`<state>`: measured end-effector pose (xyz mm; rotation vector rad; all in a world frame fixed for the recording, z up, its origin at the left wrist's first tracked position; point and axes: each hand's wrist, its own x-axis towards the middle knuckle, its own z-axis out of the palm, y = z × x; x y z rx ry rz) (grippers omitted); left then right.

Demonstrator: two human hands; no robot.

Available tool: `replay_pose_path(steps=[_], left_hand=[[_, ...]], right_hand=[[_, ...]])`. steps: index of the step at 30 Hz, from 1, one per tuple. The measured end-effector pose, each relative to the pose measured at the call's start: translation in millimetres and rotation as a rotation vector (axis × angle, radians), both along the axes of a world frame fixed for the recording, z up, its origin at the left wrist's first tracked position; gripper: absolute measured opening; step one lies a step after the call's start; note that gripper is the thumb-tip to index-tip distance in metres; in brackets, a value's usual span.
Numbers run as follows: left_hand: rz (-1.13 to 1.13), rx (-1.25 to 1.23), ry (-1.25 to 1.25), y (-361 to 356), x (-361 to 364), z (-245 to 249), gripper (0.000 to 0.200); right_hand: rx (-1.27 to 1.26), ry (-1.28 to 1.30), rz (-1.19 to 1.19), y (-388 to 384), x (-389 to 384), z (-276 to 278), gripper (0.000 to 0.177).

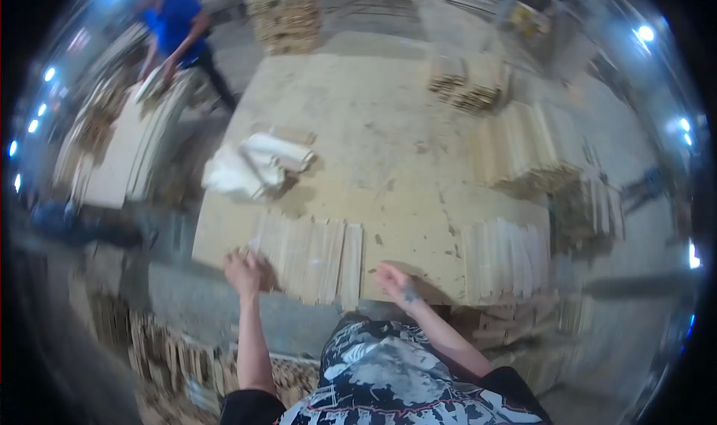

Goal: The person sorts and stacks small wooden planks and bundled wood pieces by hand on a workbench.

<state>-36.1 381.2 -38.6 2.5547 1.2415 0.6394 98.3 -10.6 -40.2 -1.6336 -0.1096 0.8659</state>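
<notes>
A row of thin wooden slats (302,257) lies side by side on the near part of the table. My left hand (243,271) is at the left end of this row, fingers bent and slightly apart; whether it touches the outermost slat is hard to see. To the right of the row, my right hand (394,281) hovers over the table with its fingers stretched toward the slats, holding nothing. The rightmost slat (351,264) sits a little apart and juts over the near edge.
Another slat row (504,259) lies at the right of the table (358,134). Stacked slats (523,145) stand behind it, with smaller bundles (467,81) farther back. White wrapped bundles (258,163) lie at left. A person in blue (175,29) bends over another stack.
</notes>
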Motion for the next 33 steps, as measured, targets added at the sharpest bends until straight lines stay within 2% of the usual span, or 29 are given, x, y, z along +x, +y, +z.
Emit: replay_pose_path(steps=[2, 4, 7, 8, 12, 15, 19, 21, 22, 24, 26, 28, 30, 33], left_hand=[[-0.047, -0.094, 0.014, 24, 3, -17, 0.036], [-0.054, -0.269, -0.011, 23, 15, -5, 0.033], [-0.099, -0.365, -0.067, 23, 22, -11, 0.03], [-0.085, -0.338, -0.079, 21, 23, -13, 0.029], [-0.037, -0.28, -0.091, 7, 26, -7, 0.029], [-0.034, -0.272, -0.068, 11, 24, -5, 0.03], [-0.037, -0.382, 0.015, 21, 29, 2, 0.031], [-0.063, -0.219, -0.061, 20, 36, 0, 0.03], [-0.075, -0.14, -0.101, 15, 41, 2, 0.03], [-0.163, -0.212, -0.234, 1, 54, 12, 0.029], [-0.23, -0.306, -0.319, -23, 71, 20, 0.027], [-0.272, -0.418, -0.362, -54, 90, 25, 0.026], [-0.321, -0.559, -0.374, -94, 112, 35, 0.024], [-0.383, -0.705, -0.382, -155, 149, 44, 0.025]], right_hand=[[-0.048, -0.056, -0.03, 27, -7, -14, 0.058], [-0.054, -0.111, -0.055, 43, -17, -25, 0.064], [-0.128, -0.064, -0.109, 58, -24, -20, 0.059], [-0.132, -0.058, -0.098, 60, -23, -17, 0.069], [-0.086, -0.018, -0.088, 71, -27, 12, 0.07], [-0.14, 0.06, -0.085, 71, -25, 23, 0.065], [-0.088, 0.026, -0.107, 61, -18, 2, 0.061], [-0.078, 0.005, -0.185, 47, -5, -7, 0.063], [-0.084, -0.101, -0.224, 37, 8, -18, 0.058], [0.039, 0.002, -0.524, 13, 32, -22, 0.052], [0.043, -0.067, -0.628, -25, 71, -32, 0.047], [0.124, -0.038, -0.773, -61, 104, -8, 0.046], [0.181, -0.021, -0.861, -104, 142, -11, 0.051], [0.102, -0.13, -0.915, -149, 192, -7, 0.053]])
